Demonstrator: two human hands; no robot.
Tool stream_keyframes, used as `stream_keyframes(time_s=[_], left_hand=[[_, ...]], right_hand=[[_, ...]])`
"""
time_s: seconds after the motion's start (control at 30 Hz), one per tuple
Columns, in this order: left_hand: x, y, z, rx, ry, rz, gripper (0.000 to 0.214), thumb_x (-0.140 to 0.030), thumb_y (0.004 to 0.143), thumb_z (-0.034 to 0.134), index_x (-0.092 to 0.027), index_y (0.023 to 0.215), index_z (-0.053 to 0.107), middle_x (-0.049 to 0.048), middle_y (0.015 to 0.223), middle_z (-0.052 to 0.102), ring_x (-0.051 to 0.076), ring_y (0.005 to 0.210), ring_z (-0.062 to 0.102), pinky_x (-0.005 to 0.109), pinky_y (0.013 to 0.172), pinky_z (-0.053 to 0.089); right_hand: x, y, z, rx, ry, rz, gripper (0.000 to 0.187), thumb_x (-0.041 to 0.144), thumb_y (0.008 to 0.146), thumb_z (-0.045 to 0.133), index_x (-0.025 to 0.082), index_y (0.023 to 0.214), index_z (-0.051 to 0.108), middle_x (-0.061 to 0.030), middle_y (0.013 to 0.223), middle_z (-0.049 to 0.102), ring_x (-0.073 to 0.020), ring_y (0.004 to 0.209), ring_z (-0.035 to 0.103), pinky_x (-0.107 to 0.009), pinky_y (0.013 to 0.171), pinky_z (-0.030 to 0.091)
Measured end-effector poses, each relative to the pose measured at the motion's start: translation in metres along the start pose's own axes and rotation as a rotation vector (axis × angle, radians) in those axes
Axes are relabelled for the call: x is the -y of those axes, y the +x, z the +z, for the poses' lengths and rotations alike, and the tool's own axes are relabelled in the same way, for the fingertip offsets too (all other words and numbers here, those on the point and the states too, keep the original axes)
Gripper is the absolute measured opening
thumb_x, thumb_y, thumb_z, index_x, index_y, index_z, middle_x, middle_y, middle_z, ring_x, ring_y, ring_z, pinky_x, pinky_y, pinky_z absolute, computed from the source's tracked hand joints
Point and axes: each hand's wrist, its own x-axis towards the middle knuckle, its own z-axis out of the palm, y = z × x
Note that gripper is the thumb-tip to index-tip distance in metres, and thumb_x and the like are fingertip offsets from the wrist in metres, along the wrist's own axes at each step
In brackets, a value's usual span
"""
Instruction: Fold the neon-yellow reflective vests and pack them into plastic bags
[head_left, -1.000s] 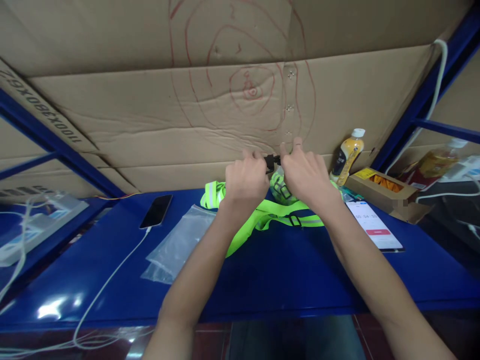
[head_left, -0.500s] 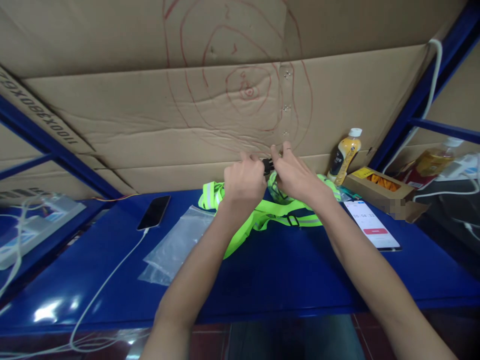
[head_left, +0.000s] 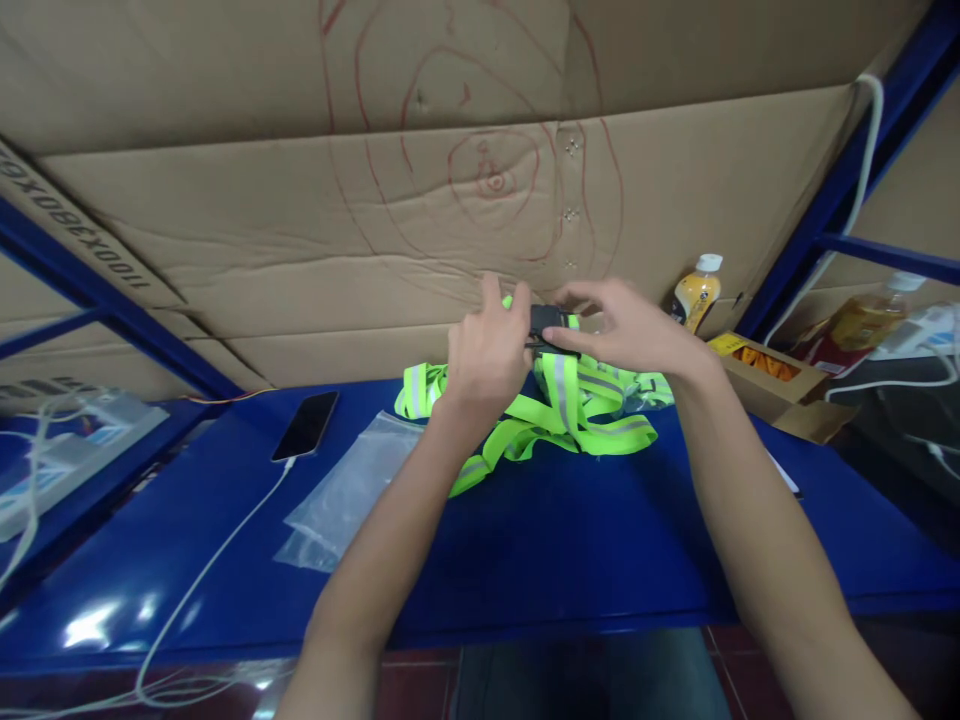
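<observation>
Cardboard [head_left: 75, 225] left of the black buckle [head_left: 549, 322] shows "1100X380".

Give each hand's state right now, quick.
Left hand: closed on the buckle.
Right hand: thumb on the buckle, fingers arched; whether it grips cannot be told.

Near the frame's centre there are one black buckle [head_left: 547, 322] and one heap of yellow-green strapping [head_left: 611, 435]. Left of centre lies one dark phone [head_left: 306, 425]. At right are two white-capped bottles [head_left: 696, 297] [head_left: 862, 325] and one open cardboard box [head_left: 799, 390].
</observation>
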Motion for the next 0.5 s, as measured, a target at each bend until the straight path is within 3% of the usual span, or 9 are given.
stream_keyframes(time_s=[0.1, 0.17, 0.3, 0.4, 0.5], left_hand=[[0.006, -0.003, -0.001, -0.015, -0.054, 0.093, 0.042, -0.025, 0.095, 0.071, -0.021, 0.134, 0.056, 0.0200, 0.143, 0.054, 0.035, 0.097, 0.076, 0.044, 0.081, 0.060], [0.015, -0.004, -0.004, -0.041, -0.112, 0.188, 0.045, -0.033, 0.091, 0.080, -0.020, 0.129, 0.058, 0.0202, 0.139, 0.055, 0.037, 0.108, 0.072, 0.046, 0.087, 0.059], [0.032, -0.004, -0.013, -0.172, -0.233, 0.348, 0.029, -0.034, 0.089, 0.082, -0.020, 0.104, 0.062, 0.0168, 0.127, 0.062, 0.039, 0.126, 0.060, 0.051, 0.105, 0.053], [0.040, -0.001, -0.016, -0.215, -0.326, 0.353, 0.014, -0.026, 0.091, 0.071, -0.022, 0.086, 0.060, 0.0101, 0.102, 0.067, 0.031, 0.108, 0.065, 0.044, 0.099, 0.052], [0.045, 0.001, -0.014, -0.162, -0.454, 0.301, 0.018, -0.027, 0.092, 0.066, -0.023, 0.077, 0.057, 0.0031, 0.074, 0.060, 0.024, 0.080, 0.063, 0.037, 0.084, 0.050]], right_hand=[[-0.006, 0.000, -0.005, 0.081, 0.031, 0.003, 0.022, 0.040, 0.092, 0.076, 0.019, 0.095, 0.073, -0.0035, 0.091, 0.073, -0.0210, 0.087, 0.063, -0.032, 0.082, 0.045], [-0.007, 0.000, -0.006, 0.051, -0.033, -0.014, 0.018, 0.036, 0.090, 0.078, 0.019, 0.090, 0.071, -0.0022, 0.084, 0.071, -0.0203, 0.084, 0.061, -0.032, 0.080, 0.042], [-0.004, -0.001, -0.008, -0.010, -0.149, -0.107, 0.011, 0.027, 0.090, 0.077, 0.020, 0.094, 0.071, -0.0056, 0.091, 0.074, -0.0241, 0.090, 0.065, -0.033, 0.082, 0.040], [-0.003, -0.004, -0.010, -0.072, -0.225, -0.119, 0.008, 0.023, 0.091, 0.072, 0.020, 0.099, 0.071, -0.0088, 0.096, 0.075, -0.0276, 0.093, 0.067, -0.036, 0.084, 0.042], [-0.005, -0.007, -0.014, -0.096, -0.280, -0.069, 0.012, 0.025, 0.094, 0.069, 0.021, 0.105, 0.072, -0.0101, 0.101, 0.075, -0.0304, 0.096, 0.067, -0.039, 0.087, 0.045]])
